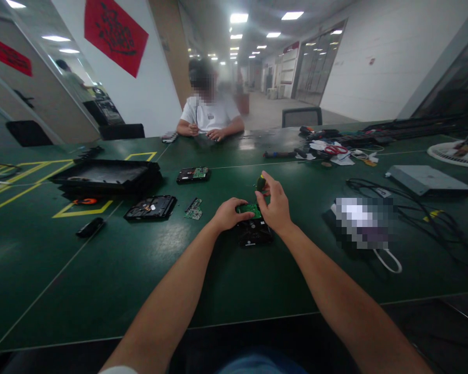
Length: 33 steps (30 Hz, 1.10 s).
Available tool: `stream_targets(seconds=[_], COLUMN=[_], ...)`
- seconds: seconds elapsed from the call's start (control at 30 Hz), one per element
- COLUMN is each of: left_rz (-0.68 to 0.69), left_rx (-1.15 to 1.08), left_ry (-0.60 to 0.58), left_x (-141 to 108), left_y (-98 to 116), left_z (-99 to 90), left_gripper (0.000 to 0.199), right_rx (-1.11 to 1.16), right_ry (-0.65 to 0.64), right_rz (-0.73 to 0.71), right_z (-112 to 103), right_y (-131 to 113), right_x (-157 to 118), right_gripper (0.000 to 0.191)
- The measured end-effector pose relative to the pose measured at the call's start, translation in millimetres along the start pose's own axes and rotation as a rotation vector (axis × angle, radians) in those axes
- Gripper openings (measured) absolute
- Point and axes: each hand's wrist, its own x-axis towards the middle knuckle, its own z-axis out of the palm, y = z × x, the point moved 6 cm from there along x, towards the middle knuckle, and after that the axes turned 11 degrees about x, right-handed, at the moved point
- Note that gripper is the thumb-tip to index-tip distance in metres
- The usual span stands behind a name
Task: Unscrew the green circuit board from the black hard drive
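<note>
In front of me a black hard drive (pixel 255 235) lies on the green table, its green circuit board (pixel 250 209) facing up at the far end. My left hand (pixel 233 213) grips the drive's left side, thumb resting over the board. Between the fingers of my right hand (pixel 275 203) is a screwdriver (pixel 261 183) with a dark and yellow-green handle, held upright above the board's right part. The screwdriver's tip is hidden behind my fingers. Left of the drive lies a loose green circuit board (pixel 194 209).
Two more hard drives (pixel 151 208) (pixel 193 175) and a black tray (pixel 109 174) are on the left. To the right sit a blurred white item (pixel 359 221), black cables (pixel 425 213) and a grey metal box (pixel 429 179). A person (pixel 210 111) sits across the table.
</note>
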Motion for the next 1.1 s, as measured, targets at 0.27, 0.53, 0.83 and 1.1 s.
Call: stream_targets(seconds=[0.27, 0.53, 0.83, 1.1], left_rz=[-0.02, -0.007, -0.014, -0.004], left_rx=[-0.007, -0.007, 0.012, 0.007], left_ry=[-0.01, -0.003, -0.01, -0.005], left_x=[-0.5, -1.0, 0.0, -1.5], left_y=[-0.2, -0.2, -0.8, 1.2], left_z=[-0.6, -0.4, 0.9, -1.1], left_gripper=[0.062, 0.062, 0.061, 0.061], right_rx=[0.047, 0.003, 0.019, 0.06], right_ry=[0.022, 0.029, 0.05, 0.076], right_rz=[0.024, -0.014, -0.033, 0.022], right_z=[-0.4, -3.0, -2.9, -3.3], right_y=[2.2, -2.0, -1.0, 6.3], right_x=[0.0, 0.8, 1.2, -0.6], right_gripper=[0.06, 0.061, 0.061, 0.063])
